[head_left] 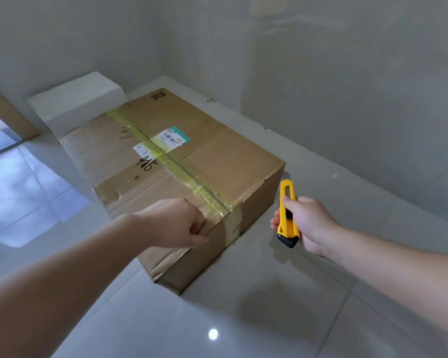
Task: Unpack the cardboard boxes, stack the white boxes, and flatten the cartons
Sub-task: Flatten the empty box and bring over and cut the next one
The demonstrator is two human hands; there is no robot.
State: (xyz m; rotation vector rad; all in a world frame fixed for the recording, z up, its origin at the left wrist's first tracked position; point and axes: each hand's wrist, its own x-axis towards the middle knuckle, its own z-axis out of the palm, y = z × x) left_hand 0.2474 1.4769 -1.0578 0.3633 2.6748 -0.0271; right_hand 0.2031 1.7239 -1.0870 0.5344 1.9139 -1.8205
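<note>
Sealed carton [171, 177] marked "445" (handwritten); shipping label [170, 138] unreadable.

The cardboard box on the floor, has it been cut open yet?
No, the cardboard box is shut, its yellowish tape unbroken along the top seam.

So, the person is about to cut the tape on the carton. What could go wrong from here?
1. The left hand rests on the near edge of the cardboard carton, right beside the tape seam. A cut drawn toward that end could reach the fingers.
2. The yellow utility knife in the right hand could go too deep and slice whatever is packed under the flaps.
3. The tiled floor looks glossy, so the carton might slide under pressure.
</note>
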